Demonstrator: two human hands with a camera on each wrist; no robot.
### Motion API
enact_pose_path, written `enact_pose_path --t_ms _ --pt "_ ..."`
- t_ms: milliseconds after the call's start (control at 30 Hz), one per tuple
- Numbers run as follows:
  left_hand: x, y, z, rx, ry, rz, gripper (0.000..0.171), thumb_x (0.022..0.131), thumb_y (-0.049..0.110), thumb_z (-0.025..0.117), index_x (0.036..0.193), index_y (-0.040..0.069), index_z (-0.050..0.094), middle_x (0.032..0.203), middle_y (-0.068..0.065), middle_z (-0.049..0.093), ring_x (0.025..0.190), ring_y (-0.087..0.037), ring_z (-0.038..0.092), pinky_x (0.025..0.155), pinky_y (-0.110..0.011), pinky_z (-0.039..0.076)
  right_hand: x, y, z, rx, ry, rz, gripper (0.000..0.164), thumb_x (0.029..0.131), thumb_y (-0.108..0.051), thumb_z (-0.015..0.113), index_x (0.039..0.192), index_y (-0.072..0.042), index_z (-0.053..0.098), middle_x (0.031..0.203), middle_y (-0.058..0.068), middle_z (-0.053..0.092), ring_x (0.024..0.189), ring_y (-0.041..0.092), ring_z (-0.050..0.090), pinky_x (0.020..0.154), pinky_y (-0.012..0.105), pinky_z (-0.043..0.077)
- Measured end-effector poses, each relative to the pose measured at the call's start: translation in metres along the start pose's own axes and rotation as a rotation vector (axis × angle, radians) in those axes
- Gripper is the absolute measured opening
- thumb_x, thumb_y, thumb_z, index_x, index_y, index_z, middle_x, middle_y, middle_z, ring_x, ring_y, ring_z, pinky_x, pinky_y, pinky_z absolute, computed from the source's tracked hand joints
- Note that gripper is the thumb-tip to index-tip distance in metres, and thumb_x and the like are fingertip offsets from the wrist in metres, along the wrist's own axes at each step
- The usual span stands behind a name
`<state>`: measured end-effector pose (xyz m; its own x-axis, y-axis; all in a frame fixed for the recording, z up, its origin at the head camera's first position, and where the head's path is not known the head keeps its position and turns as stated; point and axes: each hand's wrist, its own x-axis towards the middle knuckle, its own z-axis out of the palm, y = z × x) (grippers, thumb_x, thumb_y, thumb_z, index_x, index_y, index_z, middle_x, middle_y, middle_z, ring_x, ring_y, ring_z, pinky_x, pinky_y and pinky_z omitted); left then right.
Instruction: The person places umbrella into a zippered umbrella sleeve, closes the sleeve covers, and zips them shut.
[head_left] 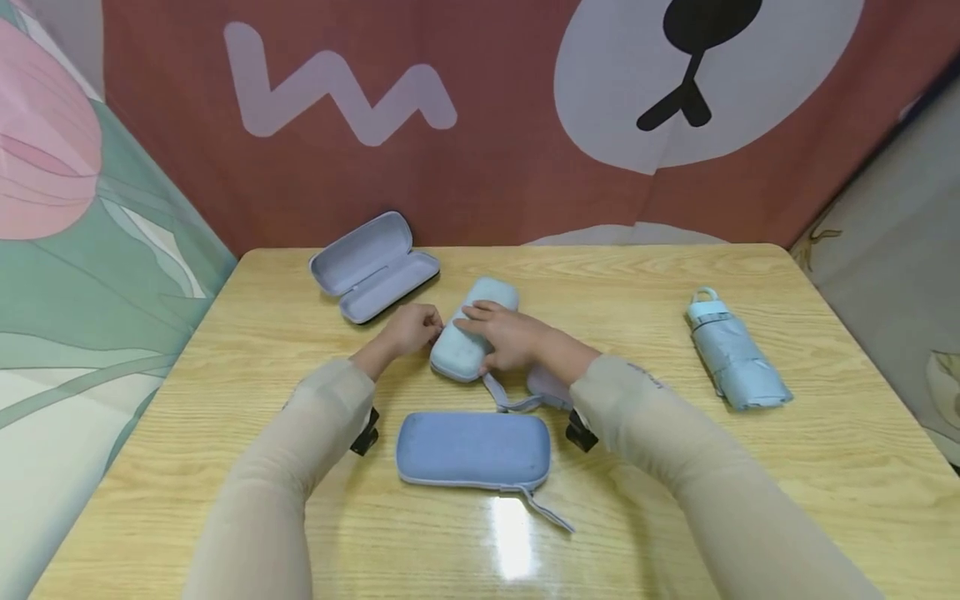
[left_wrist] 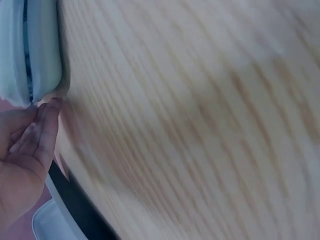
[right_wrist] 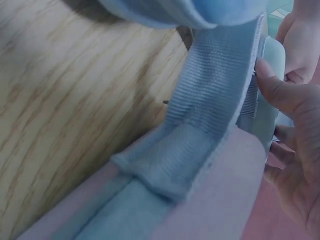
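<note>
The pale case (head_left: pixel 459 345) lies on the table (head_left: pixel 630 283) between the hands, its long axis running obliquely from near left to far right, with the left hand (head_left: pixel 414 328) at its left long side and the right hand (head_left: pixel 513 335) over it from the right; both are in contact, so neither is clearly nearer. The left thumb and fingertips are closed together in a pinch at the seam (left_wrist: pixel 28 55), the exact part held being indistinct. The right hand clasps the case, fingers across its top, thumb against its side.

Three cases (head_left: pixel 459 352) (head_left: pixel 472 450) (head_left: pixel 397 287), one umbrella (head_left: pixel 738 358), one lavender item (head_left: pixel 546 384).
</note>
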<state>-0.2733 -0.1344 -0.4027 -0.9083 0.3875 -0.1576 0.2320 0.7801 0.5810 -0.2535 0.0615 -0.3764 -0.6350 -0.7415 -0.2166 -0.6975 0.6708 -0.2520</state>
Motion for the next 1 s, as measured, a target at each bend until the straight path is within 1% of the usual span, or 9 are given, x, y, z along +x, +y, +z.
enact_pose_path --t_ms 100,200,400,500,533,667,800,900,1000 --pt "-0.007 -0.003 -0.004 0.022 -0.019 0.009 0.011 0.086 0.005 0.05 0.08 0.003 0.059 0.075 -0.007 0.061 0.067 -0.016 0.055 0.057 -0.025 0.042 0.002 -0.001 0.0 0.01 -0.002 0.018 0.077 0.076 -0.036 0.064 0.137 -0.014 0.024 0.141 0.01 0.015 0.128 0.025 0.007 0.101 0.034 0.016" --pt "-0.017 -0.005 -0.006 0.007 -0.036 0.026 0.011 0.085 0.003 0.051 0.079 0.001 0.059 0.074 -0.007 0.061 0.066 -0.015 0.055 0.057 -0.025 0.043 0.003 -0.003 0.0 0.003 0.002 0.042 0.078 0.075 -0.038 0.064 0.137 -0.013 0.024 0.141 0.011 0.015 0.128 0.026 0.008 0.102 0.033 0.014" --pt "-0.04 -0.01 -0.007 -0.162 -0.05 -0.011 0.011 0.084 -0.005 0.048 0.075 -0.003 0.056 0.073 -0.011 0.06 0.07 -0.02 0.059 0.061 -0.026 0.049 0.007 -0.008 0.001 -0.061 0.009 0.078 0.079 0.076 -0.045 0.06 0.137 -0.009 0.024 0.139 0.017 0.015 0.127 0.029 0.011 0.102 0.033 0.013" --pt "-0.05 -0.012 -0.006 -0.203 -0.046 -0.017 0.011 0.083 -0.006 0.049 0.074 -0.004 0.055 0.072 -0.012 0.059 0.069 -0.02 0.06 0.062 -0.027 0.049 0.01 -0.013 0.001 -0.089 0.009 0.096 0.079 0.077 -0.045 0.059 0.136 -0.007 0.024 0.138 0.021 0.017 0.127 0.03 0.013 0.101 0.034 0.015" --pt "-0.052 -0.012 -0.006 -0.197 -0.047 -0.006 0.011 0.083 -0.006 0.049 0.074 -0.004 0.056 0.071 -0.012 0.06 0.068 -0.02 0.06 0.061 -0.027 0.049 0.01 -0.015 0.001 -0.096 0.007 0.102 0.079 0.077 -0.045 0.059 0.136 -0.007 0.024 0.137 0.022 0.018 0.126 0.031 0.014 0.101 0.034 0.015" --pt "-0.056 -0.013 -0.004 -0.216 -0.037 0.007 0.011 0.082 -0.006 0.051 0.073 -0.004 0.056 0.07 -0.012 0.06 0.067 -0.02 0.06 0.06 -0.027 0.049 0.012 -0.017 -0.003 -0.086 0.013 0.114 0.08 0.075 -0.045 0.061 0.135 -0.006 0.027 0.136 0.022 0.022 0.125 0.033 0.018 0.1 0.036 0.018" --pt "-0.055 -0.015 -0.003 -0.219 -0.033 0.01 0.011 0.083 -0.006 0.05 0.074 -0.005 0.056 0.07 -0.012 0.06 0.067 -0.02 0.06 0.06 -0.027 0.049 0.017 -0.011 -0.006 -0.06 0.017 0.127 0.083 0.07 -0.048 0.064 0.135 -0.01 0.03 0.138 0.015 0.023 0.126 0.029 0.018 0.1 0.036 0.019" --pt "-0.052 -0.015 -0.003 -0.221 -0.046 -0.007 0.011 0.084 -0.005 0.049 0.076 -0.004 0.056 0.072 -0.011 0.059 0.069 -0.019 0.06 0.061 -0.026 0.049 0.02 -0.003 -0.007 -0.028 0.004 0.114 0.087 0.067 -0.051 0.065 0.136 -0.013 0.028 0.14 0.01 0.02 0.127 0.027 0.014 0.101 0.037 0.015" --pt "-0.049 -0.016 -0.003 -0.228 -0.064 -0.024 0.011 0.084 -0.005 0.049 0.078 -0.004 0.057 0.075 -0.011 0.059 0.071 -0.018 0.06 0.063 -0.025 0.049 0.022 0.006 -0.006 0.006 -0.003 0.098 0.089 0.065 -0.054 0.065 0.136 -0.016 0.027 0.141 0.009 0.019 0.128 0.028 0.011 0.102 0.04 0.01"
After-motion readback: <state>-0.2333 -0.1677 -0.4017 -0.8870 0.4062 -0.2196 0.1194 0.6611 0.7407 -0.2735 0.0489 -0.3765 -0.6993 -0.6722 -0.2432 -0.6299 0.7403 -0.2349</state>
